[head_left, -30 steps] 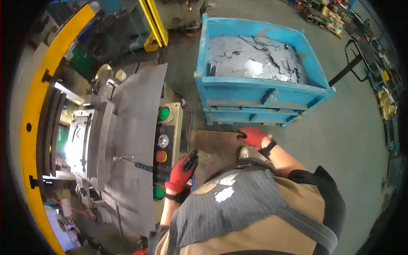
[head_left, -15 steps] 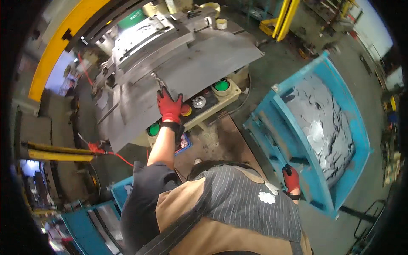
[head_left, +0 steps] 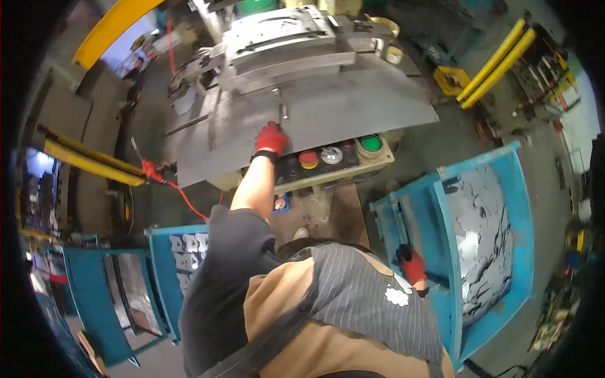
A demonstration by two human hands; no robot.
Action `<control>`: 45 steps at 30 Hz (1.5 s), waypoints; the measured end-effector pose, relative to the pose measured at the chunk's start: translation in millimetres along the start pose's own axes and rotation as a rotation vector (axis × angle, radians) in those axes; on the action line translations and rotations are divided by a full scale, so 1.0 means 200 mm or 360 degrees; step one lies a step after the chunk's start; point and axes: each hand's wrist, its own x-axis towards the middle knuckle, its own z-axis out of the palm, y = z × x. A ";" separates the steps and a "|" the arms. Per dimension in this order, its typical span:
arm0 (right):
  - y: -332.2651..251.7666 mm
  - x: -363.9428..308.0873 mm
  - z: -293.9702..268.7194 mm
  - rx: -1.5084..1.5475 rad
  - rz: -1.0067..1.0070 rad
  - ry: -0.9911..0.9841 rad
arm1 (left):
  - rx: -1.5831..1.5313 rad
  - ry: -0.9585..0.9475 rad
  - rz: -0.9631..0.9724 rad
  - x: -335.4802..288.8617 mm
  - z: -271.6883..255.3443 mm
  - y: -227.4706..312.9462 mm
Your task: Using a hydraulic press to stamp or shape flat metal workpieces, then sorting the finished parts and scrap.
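Observation:
My left hand [head_left: 272, 138], in a red glove, rests at the near edge of a large grey metal sheet [head_left: 353, 107]. Its fingers are curled in, and whatever is under them is hidden. Just beyond the knuckles lies a metal wrench [head_left: 281, 104], apart from the hand. My right hand [head_left: 411, 264], gloved in red and black, is low at my right side by a blue metal bin [head_left: 446, 227]. The fingers there look curled, and a thin bar [head_left: 402, 223] on the bin's side ends near them. I cannot make out whether this hand grips anything.
Behind the sheet stands a metal die block [head_left: 283, 34]. Under its near edge, a control panel carries a red button [head_left: 308, 159] and a green button [head_left: 370, 143]. Grey metal scraps [head_left: 482, 239] fill the right bin. Cut parts [head_left: 188, 252] lie in another bin at left.
My view has shifted, so the bench sits further right in it. The left hand's fingers have gone from spread beside the wrench to curled, with the wrench lying clear. The right hand stays by the bin.

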 end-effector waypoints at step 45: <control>-0.67 0.06 0.29 -0.0319 0.0379 0.0022 | -0.0196 0.1365 0.0918 0.05 -0.69 -0.87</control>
